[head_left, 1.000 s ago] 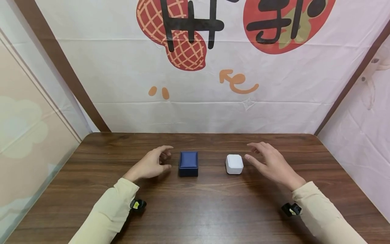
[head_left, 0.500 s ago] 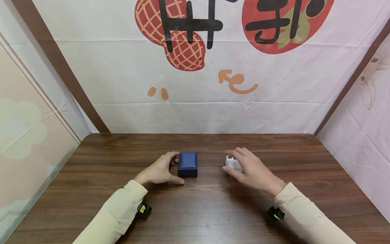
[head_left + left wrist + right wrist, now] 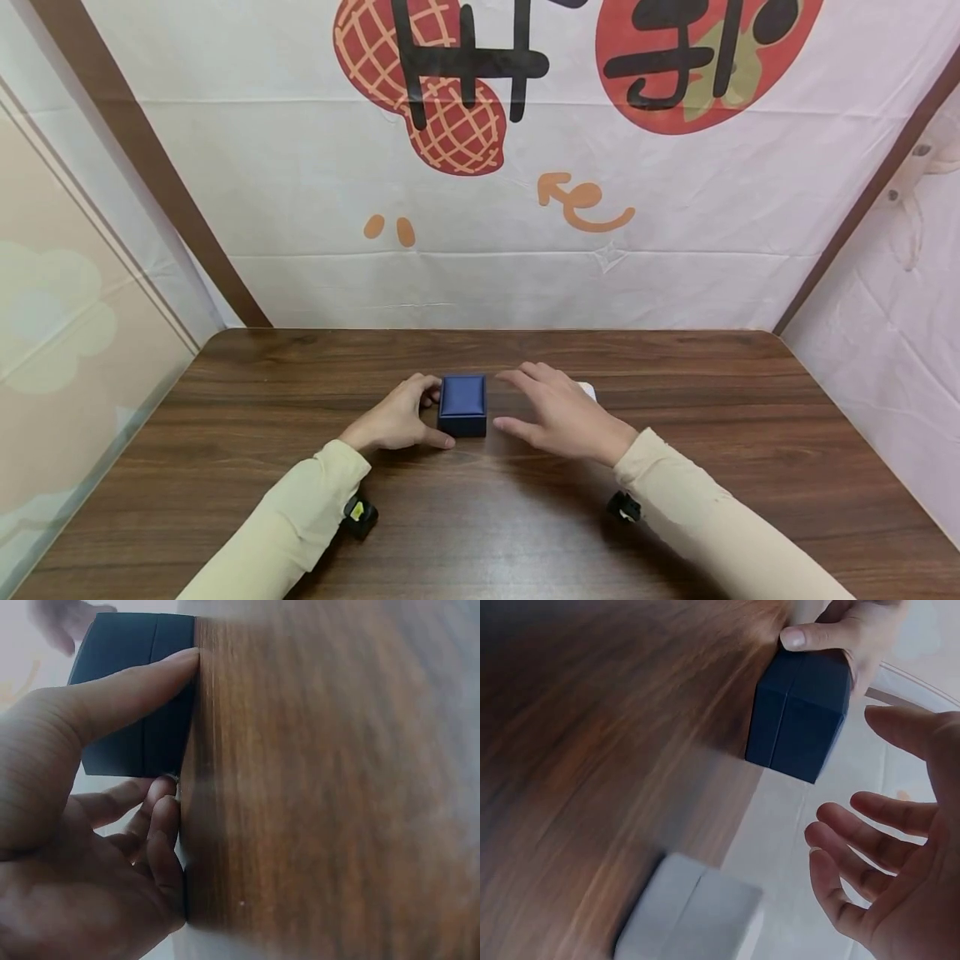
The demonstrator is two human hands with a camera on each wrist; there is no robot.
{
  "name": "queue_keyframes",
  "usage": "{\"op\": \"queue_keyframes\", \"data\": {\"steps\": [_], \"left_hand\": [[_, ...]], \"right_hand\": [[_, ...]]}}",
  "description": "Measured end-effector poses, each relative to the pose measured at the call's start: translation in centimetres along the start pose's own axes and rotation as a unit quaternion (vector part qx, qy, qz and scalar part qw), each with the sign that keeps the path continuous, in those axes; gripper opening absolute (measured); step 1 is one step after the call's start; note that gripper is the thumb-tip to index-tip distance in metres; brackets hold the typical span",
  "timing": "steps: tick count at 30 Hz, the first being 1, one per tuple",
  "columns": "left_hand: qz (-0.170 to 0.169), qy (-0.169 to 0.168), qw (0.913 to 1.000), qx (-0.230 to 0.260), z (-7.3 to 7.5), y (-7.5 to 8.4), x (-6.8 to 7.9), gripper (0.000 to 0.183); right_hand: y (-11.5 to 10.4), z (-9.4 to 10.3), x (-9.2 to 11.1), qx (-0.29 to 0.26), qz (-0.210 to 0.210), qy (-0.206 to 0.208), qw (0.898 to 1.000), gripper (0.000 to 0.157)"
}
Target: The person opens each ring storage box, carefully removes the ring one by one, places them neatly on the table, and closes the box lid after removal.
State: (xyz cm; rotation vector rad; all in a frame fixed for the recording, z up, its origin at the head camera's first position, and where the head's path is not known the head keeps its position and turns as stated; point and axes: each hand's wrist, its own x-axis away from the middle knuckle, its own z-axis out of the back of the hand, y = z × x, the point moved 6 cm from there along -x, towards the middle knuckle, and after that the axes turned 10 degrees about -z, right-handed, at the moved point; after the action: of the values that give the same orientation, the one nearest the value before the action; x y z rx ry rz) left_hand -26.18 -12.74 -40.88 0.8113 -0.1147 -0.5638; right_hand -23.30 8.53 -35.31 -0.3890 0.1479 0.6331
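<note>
A dark blue jewelry box [image 3: 462, 396] with a padded lid stands closed on the wooden table. My left hand [image 3: 393, 418] holds it from the left, thumb along the near side and fingers at the left side; the left wrist view shows the thumb across the box's face [image 3: 169, 724]. Just right of the blue box is my right hand [image 3: 558, 412], fingers spread and loosely bent, holding nothing. Behind that hand a white jewelry box [image 3: 588, 390] is mostly hidden in the head view. The right wrist view shows its seam, and the white box [image 3: 690, 919] is closed.
The brown wooden table [image 3: 480, 525] reaches back to a printed fabric wall [image 3: 300, 183]. More fabric hangs on the left and right sides. A small black camera [image 3: 360, 515] sits at the left wrist, and another camera [image 3: 624, 506] at the right.
My right hand has moved left, over and past the white box, to beside the blue box. The left hand has come right and taken hold of the blue box. Both boxes stay in place.
</note>
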Motion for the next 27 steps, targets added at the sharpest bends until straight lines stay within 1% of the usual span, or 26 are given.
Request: {"op": "queue_keyframes", "data": {"steps": [5, 10, 12, 17, 25, 27], "left_hand": [[-0.001, 0.002, 1.0, 0.006, -0.1, -0.1, -0.2, 0.08], [-0.006, 0.004, 0.9999, 0.008, -0.1, -0.2, -0.2, 0.077], [-0.007, 0.005, 0.9999, 0.009, -0.1, -0.3, -0.2, 0.076], [-0.011, 0.007, 0.9998, 0.015, -0.2, -0.3, -0.3, 0.074], [-0.006, 0.012, 0.9996, 0.023, -0.2, -0.2, -0.1, 0.072], [-0.008, 0.013, 0.9997, 0.021, -0.1, -0.2, -0.1, 0.071]], "right_hand": [[-0.4, -1.1, -1.2, 0.002, -0.015, -0.035, 0.999, 0.069], [-0.4, -2.1, -2.2, 0.007, -0.032, -0.052, 0.998, 0.082], [-0.4, -2.4, -2.5, 0.004, -0.039, -0.061, 0.997, 0.084], [-0.2, -3.0, -3.0, -0.006, -0.055, -0.076, 0.996, 0.08], [-0.2, -3.1, -3.5, -0.013, -0.056, -0.09, 0.994, 0.075], [-0.1, -3.0, -3.7, -0.022, -0.055, -0.096, 0.994, 0.074]]}}
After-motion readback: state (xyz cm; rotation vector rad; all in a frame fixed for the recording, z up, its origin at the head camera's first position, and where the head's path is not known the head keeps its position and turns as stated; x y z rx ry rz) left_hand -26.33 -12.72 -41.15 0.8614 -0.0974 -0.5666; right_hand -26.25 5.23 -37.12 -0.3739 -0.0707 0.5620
